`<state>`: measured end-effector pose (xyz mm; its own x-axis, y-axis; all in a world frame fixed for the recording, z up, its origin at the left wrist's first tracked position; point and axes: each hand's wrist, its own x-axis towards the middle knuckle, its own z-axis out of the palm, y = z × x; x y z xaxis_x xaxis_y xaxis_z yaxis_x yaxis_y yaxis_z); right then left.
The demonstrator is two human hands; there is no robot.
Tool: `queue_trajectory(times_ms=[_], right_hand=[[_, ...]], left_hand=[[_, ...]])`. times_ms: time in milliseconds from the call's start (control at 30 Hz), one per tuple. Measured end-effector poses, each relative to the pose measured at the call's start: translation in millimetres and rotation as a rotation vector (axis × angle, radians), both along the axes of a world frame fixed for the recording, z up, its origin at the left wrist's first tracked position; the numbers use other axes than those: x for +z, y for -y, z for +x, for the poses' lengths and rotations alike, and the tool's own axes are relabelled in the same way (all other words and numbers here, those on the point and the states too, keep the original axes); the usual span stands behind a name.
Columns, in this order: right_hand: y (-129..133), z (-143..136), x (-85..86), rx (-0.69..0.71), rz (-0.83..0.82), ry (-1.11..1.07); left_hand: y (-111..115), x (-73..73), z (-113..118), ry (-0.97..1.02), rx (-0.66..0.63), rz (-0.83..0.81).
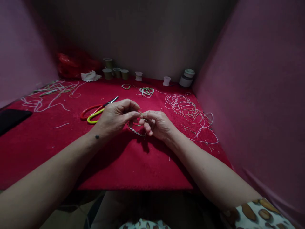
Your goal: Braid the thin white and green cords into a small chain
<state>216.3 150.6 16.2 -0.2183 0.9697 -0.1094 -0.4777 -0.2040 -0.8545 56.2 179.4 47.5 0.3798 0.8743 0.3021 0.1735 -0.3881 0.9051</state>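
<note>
A braided cord bracelet (136, 131), pale with some green, hangs in a loop beneath my fingers, over the red cloth. My left hand (120, 114) pinches part of it between thumb and forefinger. From the other side, my right hand (158, 122) meets it with thumb and fingers closed on the same cord. The fingertips almost touch, and the strands between them are largely hidden. Scissors (95, 113) with one red and one yellow handle lie just left of my left hand, blades pointing away.
Loose pale cord (183, 108) spreads at the right; another tangle (54, 92) lies at the left. Finished-looking bracelets (146, 92) rest behind my hands. Several spools (125, 74), a lidded jar (187, 78) and a red plastic bag (76, 63) line the back. A black flat object (14, 120) sits far left.
</note>
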Motion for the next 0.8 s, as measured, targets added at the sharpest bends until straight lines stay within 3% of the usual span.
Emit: queue_trajectory(times_ms=[467, 800], right_hand=[[-0.8, -2.0, -5.8, 0.027, 0.031, 0.125], [0.8, -2.4, -3.9, 0.014, 0.019, 0.145]], left_hand=[[-6.4, -4.4, -7.7, -0.265, -0.060, 0.308], [-2.8, -3.3, -6.4, -0.141, -0.034, 0.031]])
